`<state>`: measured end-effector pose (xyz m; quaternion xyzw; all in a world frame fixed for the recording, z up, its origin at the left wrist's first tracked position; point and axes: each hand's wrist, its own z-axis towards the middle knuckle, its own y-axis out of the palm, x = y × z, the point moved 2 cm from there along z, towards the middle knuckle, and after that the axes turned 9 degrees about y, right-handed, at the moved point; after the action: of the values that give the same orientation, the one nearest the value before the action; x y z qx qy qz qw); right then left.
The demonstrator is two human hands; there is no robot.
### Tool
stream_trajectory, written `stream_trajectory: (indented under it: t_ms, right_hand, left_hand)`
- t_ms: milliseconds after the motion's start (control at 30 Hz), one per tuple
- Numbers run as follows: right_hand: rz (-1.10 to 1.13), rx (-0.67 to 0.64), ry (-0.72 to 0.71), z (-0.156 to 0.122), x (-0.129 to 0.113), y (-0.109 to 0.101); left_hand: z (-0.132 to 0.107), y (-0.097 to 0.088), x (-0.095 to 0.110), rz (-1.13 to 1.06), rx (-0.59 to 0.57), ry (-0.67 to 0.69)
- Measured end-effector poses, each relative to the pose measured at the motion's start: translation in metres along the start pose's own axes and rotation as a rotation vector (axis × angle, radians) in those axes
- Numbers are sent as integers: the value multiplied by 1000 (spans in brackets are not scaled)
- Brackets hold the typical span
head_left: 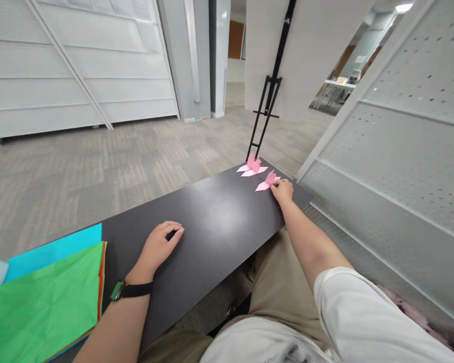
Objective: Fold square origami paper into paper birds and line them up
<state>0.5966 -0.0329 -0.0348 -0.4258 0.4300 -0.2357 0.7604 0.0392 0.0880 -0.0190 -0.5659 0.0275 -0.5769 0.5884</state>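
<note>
Pink paper figures (256, 168): three, right hand (283, 191) pinching one.

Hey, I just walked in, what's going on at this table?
A person's right hand pinches the edge of a pink folded-paper piece near the far right end of the dark table. More pink folded paper stands just beyond it. The left hand, loosely curled with nothing visible in it, is over the table nearer the green sheet and blue sheet.
</note>
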Motion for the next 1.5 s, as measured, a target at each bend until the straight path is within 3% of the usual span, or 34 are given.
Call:
stream_trajectory:
  t_ms: [200,567,933,1500]
  right_hand:
    - [-68,-28,-23,17,-19,18]
    - [-93,-57,-90,33,-23,32]
    - [-64,-57,-144,39,-27,36]
    - [-101,-57,-110,36,-31,32]
  left_hand:
    - [1,-1,3,2,-11,36]
    - [4,1,0,40,-54,29]
    - [5,0,1,60,-68,39]
    - [5,0,2,57,-70,37]
